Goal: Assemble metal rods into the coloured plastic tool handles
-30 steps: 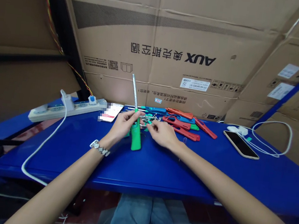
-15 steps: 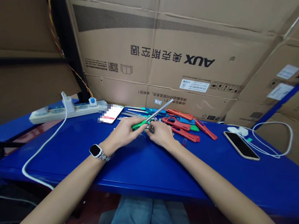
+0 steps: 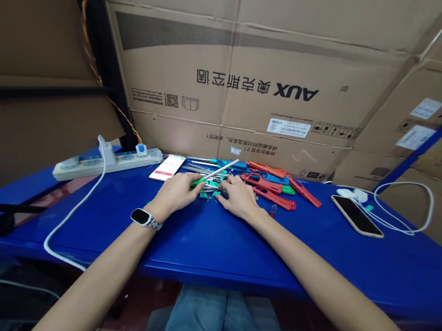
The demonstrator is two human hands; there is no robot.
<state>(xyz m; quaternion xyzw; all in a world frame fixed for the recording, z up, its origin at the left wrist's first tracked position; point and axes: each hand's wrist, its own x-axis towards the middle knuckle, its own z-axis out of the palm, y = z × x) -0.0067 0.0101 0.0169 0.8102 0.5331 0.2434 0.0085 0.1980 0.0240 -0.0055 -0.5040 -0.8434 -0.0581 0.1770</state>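
My left hand (image 3: 176,192), wearing a watch (image 3: 141,216) on its wrist, is closed around the green handle of a screwdriver (image 3: 220,170). Its metal shaft points up and to the right. Opposite it, my right hand (image 3: 239,195) rests at the edge of a pile of small metal and green parts (image 3: 210,188), thumb and fingers apart. I see nothing held in it, though its fingertips partly hide the parts. Just beyond its fingers lie red plastic casings (image 3: 273,198) with oval openings. A blue-handled tool (image 3: 239,165) lies behind the pile.
A lit phone (image 3: 167,168) lies left of the pile, beside a white power strip (image 3: 84,166) with a trailing cable. On the right of the blue table (image 3: 210,250) are a dark phone (image 3: 357,215) and a coiled white cable (image 3: 418,230). Cardboard (image 3: 259,52) stands behind.
The screwdriver has tipped lower and moved left with my left hand. My right thumb and fingers have spread from a pinch, and more of the small parts show between my hands.
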